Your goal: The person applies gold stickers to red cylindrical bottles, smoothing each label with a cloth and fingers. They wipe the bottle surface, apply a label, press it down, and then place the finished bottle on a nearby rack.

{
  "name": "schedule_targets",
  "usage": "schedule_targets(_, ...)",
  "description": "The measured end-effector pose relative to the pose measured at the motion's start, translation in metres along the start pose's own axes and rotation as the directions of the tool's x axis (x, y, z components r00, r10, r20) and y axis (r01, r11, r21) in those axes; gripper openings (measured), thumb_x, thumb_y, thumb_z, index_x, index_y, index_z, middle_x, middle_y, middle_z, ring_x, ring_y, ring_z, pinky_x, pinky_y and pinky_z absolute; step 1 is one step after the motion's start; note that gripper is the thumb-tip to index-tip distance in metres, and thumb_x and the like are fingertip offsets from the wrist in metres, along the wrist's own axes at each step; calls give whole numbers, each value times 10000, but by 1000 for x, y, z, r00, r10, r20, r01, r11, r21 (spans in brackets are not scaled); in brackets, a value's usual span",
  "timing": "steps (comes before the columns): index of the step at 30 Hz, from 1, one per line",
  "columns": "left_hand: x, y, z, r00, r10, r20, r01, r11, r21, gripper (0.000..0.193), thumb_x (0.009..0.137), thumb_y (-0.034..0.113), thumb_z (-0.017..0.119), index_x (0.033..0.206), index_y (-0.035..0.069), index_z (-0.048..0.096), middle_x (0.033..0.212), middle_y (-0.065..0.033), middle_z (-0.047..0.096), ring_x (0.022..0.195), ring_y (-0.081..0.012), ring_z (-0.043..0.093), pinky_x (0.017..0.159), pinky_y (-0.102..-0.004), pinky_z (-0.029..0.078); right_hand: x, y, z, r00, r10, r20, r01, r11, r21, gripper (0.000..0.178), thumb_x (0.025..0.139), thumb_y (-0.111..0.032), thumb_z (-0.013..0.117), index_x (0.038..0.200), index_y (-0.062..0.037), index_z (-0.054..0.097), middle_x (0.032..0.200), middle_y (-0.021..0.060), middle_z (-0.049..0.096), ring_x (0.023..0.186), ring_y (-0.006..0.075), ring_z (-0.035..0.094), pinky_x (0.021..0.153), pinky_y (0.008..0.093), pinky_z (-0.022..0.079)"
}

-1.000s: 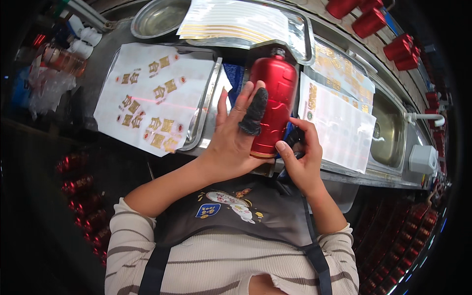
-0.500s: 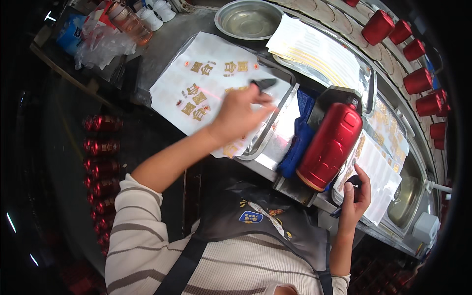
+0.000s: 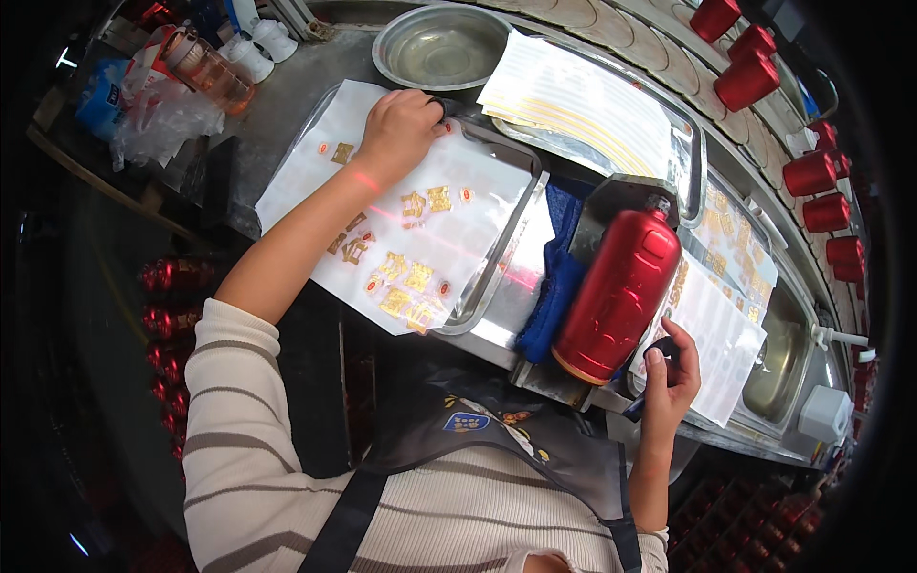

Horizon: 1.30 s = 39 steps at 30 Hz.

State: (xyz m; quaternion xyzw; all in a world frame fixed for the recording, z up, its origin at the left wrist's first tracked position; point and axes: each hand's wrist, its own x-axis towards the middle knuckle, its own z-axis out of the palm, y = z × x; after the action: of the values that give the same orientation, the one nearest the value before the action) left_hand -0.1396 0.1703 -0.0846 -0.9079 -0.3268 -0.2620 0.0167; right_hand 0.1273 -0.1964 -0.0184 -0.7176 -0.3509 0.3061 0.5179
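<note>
My left hand (image 3: 403, 129) reaches out over a white sheet of gold decals (image 3: 401, 215) lying in a metal tray, fingers curled down on the sheet's far edge with a small dark tool at the fingertips. A red metal bottle (image 3: 619, 286) lies tilted on a steel stand beside a blue cloth (image 3: 559, 272). My right hand (image 3: 671, 374) hovers just right of the bottle's base, loosely closed around a small dark object. Neither hand touches the bottle.
A round steel bowl (image 3: 435, 48) sits at the back. Another tray holds striped decal sheets (image 3: 583, 100). More sheets (image 3: 721, 315) lie at the right by a sink. Red bottles (image 3: 812, 172) line the far right. A plastic bottle and bags (image 3: 181, 86) are at the left.
My left hand left the red bottle and moved left and farther out over the decal sheet. My right hand dropped back from the bottle. The view shifted left.
</note>
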Motion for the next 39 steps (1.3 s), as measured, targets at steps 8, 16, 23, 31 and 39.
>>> schedule_targets(8, 1, -13, 13, 995, -77, -58, 69, 991, -117, 208, 770, 139, 766, 724, 31, 595, 749, -108, 606, 807, -321, 618, 711, -444, 489, 3, -6, 8, 999, -29, 36, 29, 999, 20, 349, 931, -33, 633, 1276, 16, 600, 806, -51, 506, 667, 13, 449, 599, 169, 327)
schedule_targets(16, -2, 11, -18, 971, -72, -229, 38, 988, -151, 191, 778, 121, 789, 718, 32, 632, 680, -109, 591, 677, -318, 592, 604, -422, 450, -13, -3, -6, 986, -150, 78, 164, 960, -227, 657, 762, -190, 830, 1348, -20, 588, 970, 13, 585, 605, 42, 390, 569, 187, 335)
schedule_targets(23, -27, 148, -112, 995, -98, -11, 77, 842, -534, 221, 775, -12, 810, 983, 15, 741, 791, -45, 677, 735, -174, 642, 692, -296, 495, -5, 14, 17, 852, -487, 193, 505, 664, -552, 954, 637, -95, 812, 1511, -77, 429, 916, 131, 591, 659, 271, 552, 580, 371, 488)
schedule_targets(31, 22, 218, -108, 983, -75, 170, 186, 348, -919, 201, 838, 6, 759, 1036, 9, 729, 870, -18, 727, 779, -70, 635, 737, -250, 515, -3, 22, 12, 895, -405, 186, 446, 811, -380, 867, 654, -43, 799, 1464, -42, 492, 1099, 63, 625, 697, 115, 501, 602, 243, 435)
schedule_targets(39, 42, 219, -52, 960, -118, 253, 276, 256, -927, 137, 832, 59, 769, 946, -4, 724, 819, -29, 722, 724, -57, 619, 666, -252, 514, 22, -20, -3, 987, -43, 153, 44, 999, -3, 668, 764, -277, 822, 1327, -34, 556, 1099, 53, 595, 654, 7, 470, 562, 182, 384)
